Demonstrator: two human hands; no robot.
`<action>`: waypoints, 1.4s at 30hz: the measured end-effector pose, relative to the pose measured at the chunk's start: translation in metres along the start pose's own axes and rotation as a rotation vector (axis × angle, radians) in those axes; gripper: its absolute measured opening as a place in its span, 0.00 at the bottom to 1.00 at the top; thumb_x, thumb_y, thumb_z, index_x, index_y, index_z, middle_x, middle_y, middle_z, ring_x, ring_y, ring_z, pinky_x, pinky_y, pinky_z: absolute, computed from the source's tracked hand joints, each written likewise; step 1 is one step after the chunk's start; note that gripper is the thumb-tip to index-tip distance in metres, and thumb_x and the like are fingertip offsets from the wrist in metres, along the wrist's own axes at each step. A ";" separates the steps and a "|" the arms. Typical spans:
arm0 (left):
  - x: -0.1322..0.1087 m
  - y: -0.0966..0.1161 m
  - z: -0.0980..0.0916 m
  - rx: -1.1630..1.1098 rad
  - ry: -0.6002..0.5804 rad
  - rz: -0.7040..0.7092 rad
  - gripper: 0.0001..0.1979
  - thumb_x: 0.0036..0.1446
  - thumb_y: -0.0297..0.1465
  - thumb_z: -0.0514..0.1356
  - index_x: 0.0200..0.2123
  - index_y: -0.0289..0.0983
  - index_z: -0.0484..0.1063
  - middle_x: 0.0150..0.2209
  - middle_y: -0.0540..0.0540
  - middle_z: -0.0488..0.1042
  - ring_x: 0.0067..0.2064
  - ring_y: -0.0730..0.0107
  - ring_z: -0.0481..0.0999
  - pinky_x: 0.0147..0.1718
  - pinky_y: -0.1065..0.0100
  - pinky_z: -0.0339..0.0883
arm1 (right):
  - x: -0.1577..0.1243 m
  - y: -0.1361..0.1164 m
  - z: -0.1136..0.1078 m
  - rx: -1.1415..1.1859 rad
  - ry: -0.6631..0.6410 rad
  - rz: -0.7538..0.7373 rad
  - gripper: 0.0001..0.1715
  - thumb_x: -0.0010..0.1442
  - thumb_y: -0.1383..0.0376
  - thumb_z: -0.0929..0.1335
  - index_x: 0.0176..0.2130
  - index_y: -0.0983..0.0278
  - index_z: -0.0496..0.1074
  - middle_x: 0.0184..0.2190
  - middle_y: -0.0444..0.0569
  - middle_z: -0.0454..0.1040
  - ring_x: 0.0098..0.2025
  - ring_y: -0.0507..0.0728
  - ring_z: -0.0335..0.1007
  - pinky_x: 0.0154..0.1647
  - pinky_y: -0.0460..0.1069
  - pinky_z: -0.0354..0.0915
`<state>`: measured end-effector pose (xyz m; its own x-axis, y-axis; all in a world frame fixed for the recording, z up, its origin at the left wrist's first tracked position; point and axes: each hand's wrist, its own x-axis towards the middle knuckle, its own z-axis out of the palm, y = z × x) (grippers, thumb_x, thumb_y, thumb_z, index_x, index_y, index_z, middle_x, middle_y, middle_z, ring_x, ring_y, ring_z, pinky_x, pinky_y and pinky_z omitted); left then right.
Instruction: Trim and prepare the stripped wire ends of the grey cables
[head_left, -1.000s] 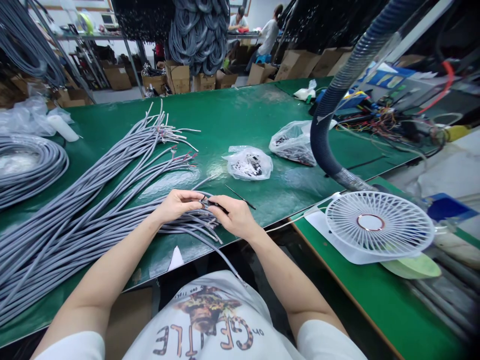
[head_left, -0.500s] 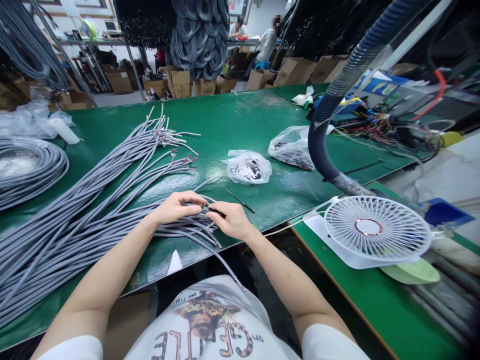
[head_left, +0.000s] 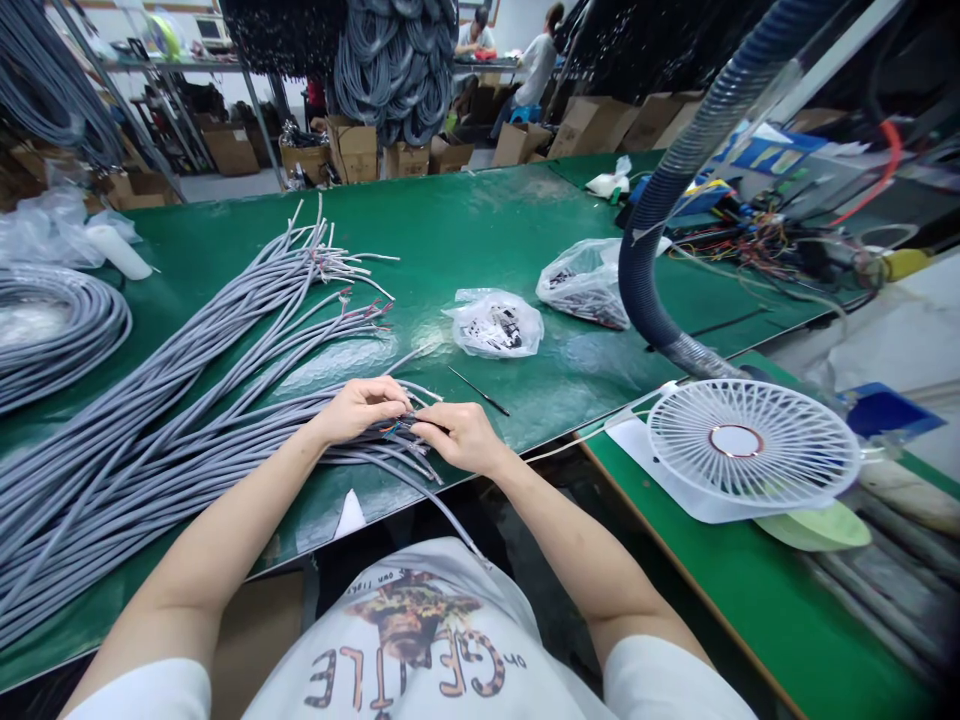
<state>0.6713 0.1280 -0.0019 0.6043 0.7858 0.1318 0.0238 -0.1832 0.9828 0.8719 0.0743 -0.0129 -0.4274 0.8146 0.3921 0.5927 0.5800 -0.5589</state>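
Note:
My left hand (head_left: 358, 408) and my right hand (head_left: 463, 436) meet over the near edge of the green table (head_left: 480, 225). Both pinch the stripped end of one grey cable (head_left: 405, 422), where thin coloured wires show between the fingertips. A small dark part seems to sit at the right fingertips, too small to name. A large bundle of grey cables (head_left: 172, 400) fans out to the left under my left wrist, with bare wire ends pointing right.
Two clear bags of small dark parts (head_left: 496, 325) (head_left: 589, 285) lie beyond my hands, with a thin black stick (head_left: 478, 391) between. A white fan (head_left: 750, 445) and a ribbed hose (head_left: 675, 170) stand at the right. Coiled cable (head_left: 52, 325) lies far left. Two people sit far back.
My hands have stayed at the same cable end; the fingers shifted slightly and the camera view bobbed a little.

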 end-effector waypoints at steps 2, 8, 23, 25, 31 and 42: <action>0.000 -0.001 0.001 -0.020 0.013 -0.008 0.12 0.50 0.38 0.65 0.28 0.33 0.78 0.31 0.44 0.73 0.33 0.71 0.72 0.36 0.69 0.67 | -0.002 0.001 0.003 0.006 -0.013 0.013 0.16 0.63 0.60 0.63 0.35 0.63 0.78 0.32 0.50 0.80 0.32 0.53 0.75 0.33 0.45 0.62; 0.002 -0.011 -0.001 -0.163 0.093 -0.056 0.11 0.49 0.37 0.66 0.28 0.33 0.77 0.30 0.46 0.74 0.34 0.72 0.72 0.39 0.69 0.66 | -0.003 0.008 -0.002 0.161 -0.030 0.078 0.15 0.62 0.60 0.64 0.35 0.65 0.77 0.31 0.48 0.78 0.30 0.51 0.71 0.33 0.44 0.61; 0.000 -0.001 -0.012 0.212 0.050 0.045 0.15 0.53 0.39 0.62 0.40 0.35 0.78 0.38 0.42 0.77 0.41 0.66 0.73 0.45 0.65 0.65 | 0.038 0.033 -0.029 0.292 0.431 0.415 0.16 0.52 0.57 0.68 0.23 0.66 0.69 0.19 0.41 0.62 0.23 0.49 0.55 0.26 0.45 0.54; 0.001 0.001 -0.018 0.371 -0.127 0.090 0.14 0.53 0.38 0.62 0.39 0.36 0.79 0.39 0.41 0.77 0.42 0.64 0.74 0.46 0.65 0.65 | 0.037 0.062 -0.051 0.088 0.561 0.502 0.14 0.50 0.57 0.69 0.29 0.66 0.72 0.19 0.41 0.63 0.23 0.50 0.55 0.28 0.47 0.55; 0.005 -0.010 -0.017 0.458 -0.239 0.170 0.11 0.53 0.37 0.63 0.37 0.38 0.80 0.35 0.41 0.78 0.39 0.66 0.74 0.44 0.65 0.65 | 0.020 0.055 -0.060 0.267 0.459 0.428 0.22 0.57 0.52 0.64 0.31 0.67 0.76 0.19 0.44 0.64 0.24 0.51 0.58 0.27 0.47 0.56; 0.001 -0.017 -0.018 0.436 -0.069 0.242 0.11 0.53 0.38 0.63 0.37 0.40 0.80 0.33 0.43 0.78 0.37 0.67 0.73 0.41 0.66 0.66 | 0.031 -0.007 -0.014 0.568 0.078 0.420 0.20 0.51 0.54 0.69 0.21 0.68 0.73 0.16 0.41 0.64 0.21 0.48 0.56 0.24 0.45 0.54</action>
<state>0.6574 0.1427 -0.0158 0.6845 0.6523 0.3256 0.1984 -0.5964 0.7778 0.8638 0.0953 0.0135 -0.1783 0.9790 0.0988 0.2404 0.1407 -0.9604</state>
